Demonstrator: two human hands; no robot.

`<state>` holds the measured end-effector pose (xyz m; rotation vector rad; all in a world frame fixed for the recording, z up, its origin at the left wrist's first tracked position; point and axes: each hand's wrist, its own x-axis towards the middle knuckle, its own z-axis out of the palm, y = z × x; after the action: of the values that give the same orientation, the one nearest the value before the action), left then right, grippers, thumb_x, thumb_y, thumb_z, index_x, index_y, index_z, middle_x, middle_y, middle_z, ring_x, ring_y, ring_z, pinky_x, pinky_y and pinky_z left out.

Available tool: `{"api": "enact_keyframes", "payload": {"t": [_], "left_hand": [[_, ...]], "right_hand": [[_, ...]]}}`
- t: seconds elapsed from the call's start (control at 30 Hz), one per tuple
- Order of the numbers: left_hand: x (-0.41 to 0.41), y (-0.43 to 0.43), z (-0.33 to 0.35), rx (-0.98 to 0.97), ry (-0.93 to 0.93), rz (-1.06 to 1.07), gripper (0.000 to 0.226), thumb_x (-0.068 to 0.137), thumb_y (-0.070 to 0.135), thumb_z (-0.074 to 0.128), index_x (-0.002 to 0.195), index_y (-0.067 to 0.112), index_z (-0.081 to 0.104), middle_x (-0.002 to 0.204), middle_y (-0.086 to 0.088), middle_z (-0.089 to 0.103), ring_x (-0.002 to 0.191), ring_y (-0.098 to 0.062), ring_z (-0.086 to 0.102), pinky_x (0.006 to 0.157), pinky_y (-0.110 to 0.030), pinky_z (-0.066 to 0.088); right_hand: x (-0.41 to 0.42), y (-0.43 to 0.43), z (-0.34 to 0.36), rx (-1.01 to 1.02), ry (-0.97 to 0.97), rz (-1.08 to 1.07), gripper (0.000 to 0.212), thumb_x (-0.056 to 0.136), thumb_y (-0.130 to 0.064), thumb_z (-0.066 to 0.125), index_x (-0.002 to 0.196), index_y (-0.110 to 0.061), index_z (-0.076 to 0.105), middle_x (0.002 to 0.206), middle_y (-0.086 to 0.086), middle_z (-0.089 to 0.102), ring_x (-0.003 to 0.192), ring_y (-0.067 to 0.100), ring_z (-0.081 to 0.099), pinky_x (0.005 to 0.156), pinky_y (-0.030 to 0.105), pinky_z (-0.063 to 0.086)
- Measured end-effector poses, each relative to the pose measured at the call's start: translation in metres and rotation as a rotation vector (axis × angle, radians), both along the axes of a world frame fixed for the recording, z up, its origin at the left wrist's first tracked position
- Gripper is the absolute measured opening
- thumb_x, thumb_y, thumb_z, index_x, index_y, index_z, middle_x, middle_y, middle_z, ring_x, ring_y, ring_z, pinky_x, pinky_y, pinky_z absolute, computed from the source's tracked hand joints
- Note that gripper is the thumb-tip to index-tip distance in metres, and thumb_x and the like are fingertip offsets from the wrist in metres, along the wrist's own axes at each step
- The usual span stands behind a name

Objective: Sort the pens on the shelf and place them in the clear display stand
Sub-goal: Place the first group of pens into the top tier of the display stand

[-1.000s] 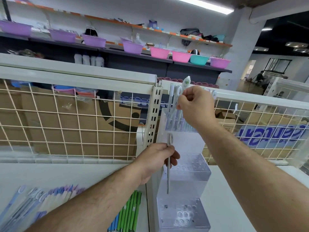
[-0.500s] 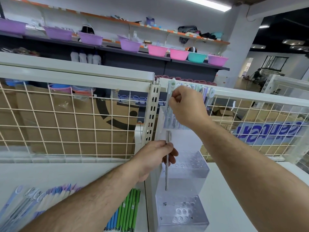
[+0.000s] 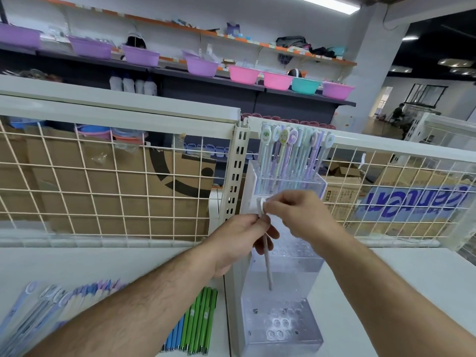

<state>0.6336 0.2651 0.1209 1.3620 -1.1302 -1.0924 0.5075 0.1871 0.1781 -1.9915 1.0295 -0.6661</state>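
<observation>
Pale pen (image 3: pixel 268 269) is being handed over: shaft pinched by left hand (image 3: pixel 239 238), cap by right hand (image 3: pixel 301 215); an empty hole in the stand (image 3: pixel 296 282) is needed next.

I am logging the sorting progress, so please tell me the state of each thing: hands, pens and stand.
held pen, nearly upright, in no hole.
left hand, grips its shaft.
right hand, pinches its top end.
clear display stand, top tier holds standing pens, lower tiers empty.
green pens, lying flat on white shelf.
pastel pens, lying flat on shelf.
</observation>
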Motion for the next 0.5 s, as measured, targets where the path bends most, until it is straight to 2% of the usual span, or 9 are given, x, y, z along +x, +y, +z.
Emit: {"api": "enact_keyframes", "payload": {"t": [0.07, 0.17, 0.27, 0.33, 0.4, 0.5], "left_hand": [[0.0, -0.001, 0.0, -0.003, -0.015, -0.019, 0.039, 0.105, 0.032, 0.041, 0.099, 0.007, 0.07, 0.082, -0.002, 0.069, 0.074, -0.013, 0.058, 0.073, -0.022, 0.045], [0.0, -0.001, 0.0, 0.003, -0.054, -0.035, 0.039, 0.105, 0.033, 0.042, 0.099, 0.006, 0.07, 0.08, 0.003, 0.069, 0.071, -0.007, 0.059, 0.062, -0.012, 0.043], [0.001, -0.001, -0.001, -0.01, -0.14, -0.048, 0.025, 0.102, 0.024, 0.051, 0.095, 0.01, 0.07, 0.08, 0.003, 0.07, 0.072, -0.006, 0.06, 0.065, -0.012, 0.045], [0.001, -0.001, -0.002, -0.022, -0.18, -0.051, 0.018, 0.1, 0.019, 0.054, 0.093, 0.011, 0.069, 0.082, 0.0, 0.071, 0.072, -0.007, 0.06, 0.071, -0.018, 0.047], [0.0, 0.0, -0.003, -0.036, -0.162, -0.043, 0.017, 0.1, 0.016, 0.053, 0.094, 0.01, 0.068, 0.083, -0.002, 0.07, 0.072, -0.009, 0.06, 0.075, -0.023, 0.049], [-0.001, 0.001, -0.004, -0.053, -0.112, -0.028, 0.019, 0.101, 0.016, 0.052, 0.099, 0.006, 0.067, 0.085, -0.004, 0.069, 0.072, -0.01, 0.06, 0.074, -0.026, 0.05]], "right_hand": [[-0.005, 0.003, -0.005, 0.09, -0.031, 0.079, 0.018, 0.089, -0.02, 0.069, 0.071, -0.015, 0.071, 0.056, -0.009, 0.058, 0.049, 0.003, 0.048, 0.054, 0.022, 0.036], [-0.008, 0.003, -0.008, 0.071, -0.142, 0.051, 0.018, 0.09, -0.019, 0.069, 0.073, -0.013, 0.065, 0.055, -0.011, 0.053, 0.049, 0.002, 0.047, 0.057, 0.023, 0.035], [-0.008, 0.003, -0.008, 0.027, -0.289, -0.021, 0.018, 0.091, -0.022, 0.067, 0.079, -0.01, 0.062, 0.058, -0.005, 0.054, 0.053, 0.013, 0.048, 0.055, 0.028, 0.036], [-0.009, 0.004, -0.008, 0.034, -0.351, -0.026, 0.018, 0.092, -0.023, 0.067, 0.084, -0.008, 0.061, 0.067, 0.002, 0.059, 0.057, 0.017, 0.053, 0.051, 0.031, 0.038], [-0.012, 0.006, -0.009, 0.04, -0.268, 0.032, 0.017, 0.094, -0.021, 0.068, 0.089, -0.005, 0.064, 0.069, 0.0, 0.061, 0.052, 0.012, 0.054, 0.047, 0.027, 0.04], [-0.013, 0.007, -0.01, 0.016, -0.091, 0.104, 0.014, 0.095, -0.015, 0.067, 0.086, -0.004, 0.067, 0.062, 0.002, 0.061, 0.044, 0.005, 0.051, 0.045, 0.022, 0.04]]}}
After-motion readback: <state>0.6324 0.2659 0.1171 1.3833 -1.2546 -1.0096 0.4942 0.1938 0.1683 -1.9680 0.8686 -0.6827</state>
